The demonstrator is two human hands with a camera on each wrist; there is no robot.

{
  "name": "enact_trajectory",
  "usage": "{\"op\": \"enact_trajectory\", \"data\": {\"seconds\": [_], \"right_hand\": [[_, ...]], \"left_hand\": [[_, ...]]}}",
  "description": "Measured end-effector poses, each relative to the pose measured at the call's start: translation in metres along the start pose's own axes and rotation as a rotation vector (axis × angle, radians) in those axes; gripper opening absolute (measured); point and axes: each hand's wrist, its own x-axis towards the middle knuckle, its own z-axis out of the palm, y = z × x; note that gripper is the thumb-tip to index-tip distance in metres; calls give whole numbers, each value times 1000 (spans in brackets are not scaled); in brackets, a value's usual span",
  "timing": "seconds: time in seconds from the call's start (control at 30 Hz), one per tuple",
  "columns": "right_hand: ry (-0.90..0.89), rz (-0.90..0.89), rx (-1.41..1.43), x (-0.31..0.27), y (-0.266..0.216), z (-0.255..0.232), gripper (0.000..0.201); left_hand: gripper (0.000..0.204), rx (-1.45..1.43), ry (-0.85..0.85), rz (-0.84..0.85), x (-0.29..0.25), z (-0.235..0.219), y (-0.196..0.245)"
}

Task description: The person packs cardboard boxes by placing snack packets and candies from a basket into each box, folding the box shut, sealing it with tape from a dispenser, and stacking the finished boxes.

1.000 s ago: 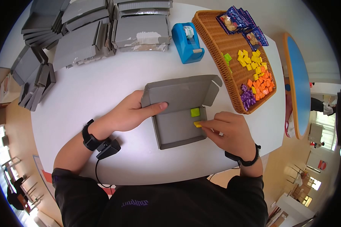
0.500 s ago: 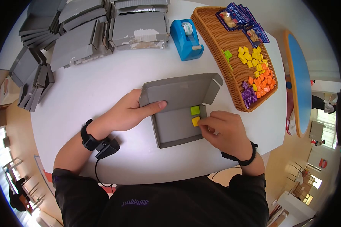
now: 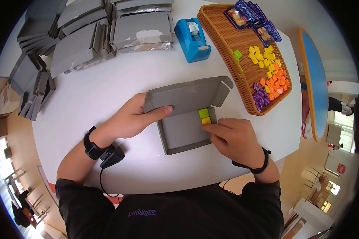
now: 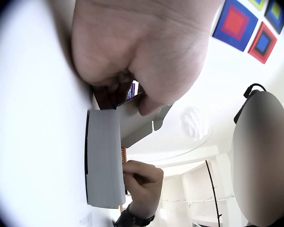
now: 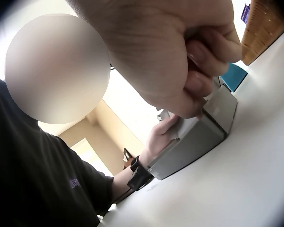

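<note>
An open grey cardboard box lies on the table in front of the person, its lid raised. My left hand grips the box by its left side, thumb over the inside of the lid and fingers behind. Inside, along the right wall, a green square wrapped piece sits right above a yellow square wrapped piece. My right hand reaches over the right wall, its extended index fingertip at the lower edge of the yellow piece. Its other fingers are curled, as the right wrist view shows.
A wicker basket at the right holds green, yellow, orange and purple wrapped pieces and blue snack packets. A blue tape dispenser stands beside it. Stacks of grey boxes fill the back left.
The yellow piece, pinched by the right hand earlier, was laid flat in the box and has moved up against the green piece. The right index finger has extended; the left hand keeps its grip.
</note>
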Motion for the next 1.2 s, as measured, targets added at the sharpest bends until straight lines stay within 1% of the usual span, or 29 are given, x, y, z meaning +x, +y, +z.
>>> {"op": "enact_trajectory", "data": {"seconds": [0.07, 0.1, 0.13, 0.17, 0.2, 0.23, 0.3, 0.33, 0.4, 0.43, 0.5, 0.63, 0.7, 0.73, 0.8, 0.83, 0.9, 0.93, 0.97, 1.0, 1.07, 1.13, 1.2], "right_hand": [[7, -3, 6, 1, 5, -6, 21], [56, 54, 28, 0, 9, -17, 22], [97, 94, 65, 2, 15, -23, 22], [193, 168, 82, 1, 24, -29, 21], [300, 235, 57, 2, 33, -35, 18], [397, 286, -28, 4, 47, -41, 18], [411, 526, -98, 3, 70, -58, 19], [414, 529, -98, 0, 87, -63, 19], [382, 352, -470, -10, 121, -64, 21], [383, 357, -472, -11, 129, -66, 21], [297, 516, -222, -13, 139, -68, 24], [294, 523, -232, -12, 140, -70, 21], [316, 453, -233, -11, 141, -70, 20], [316, 452, -231, -11, 139, -70, 20], [367, 529, -173, -8, 133, -70, 19], [362, 522, -167, -7, 133, -71, 19], [378, 526, -43, -8, 135, -75, 17], [369, 513, -31, -6, 133, -74, 17], [399, 468, 39, -6, 130, -74, 15], [431, 425, 108, -5, 125, -73, 13], [420, 386, 151, -4, 117, -72, 13], [450, 298, 235, -3, 109, -70, 16], [455, 318, 209, 1, 106, -68, 17]], "left_hand": [[42, -45, 13, -44, -1, 0, -1], [42, -44, -23, -24, 5, 1, -1], [42, -17, -1, -36, 2, 0, -2], [42, 11, 24, -49, 0, -1, -4], [42, 11, 13, -43, -1, -1, -5], [41, 7, 22, -49, -1, -1, -6], [41, 5, 30, -57, -2, -1, -7], [40, -2, 35, -58, -1, -1, -6], [40, -7, 35, -59, -1, -1, -6], [40, -3, 44, -49, -1, -1, -7], [40, 0, 49, -39, -1, -1, -8], [40, -1, 56, -32, -2, -2, -9], [39, 1, 55, -36, -2, -2, -9], [39, -17, 52, -33, -2, -1, -8], [40, -35, 59, -34, -2, -1, -7], [40, -16, 43, -33, 0, -2, -6], [40, 0, 50, -42, 0, -1, -5], [40, 4, 47, -24, 0, 0, -3], [41, 9, 43, -5, 0, 1, -2], [41, 10, 56, -10, 0, 1, -1], [42, -16, 42, -45, 0, 1, 1], [42, -21, 44, -50, -1, 1, -1], [43, -25, 32, -48, 1, 0, -2]]}}
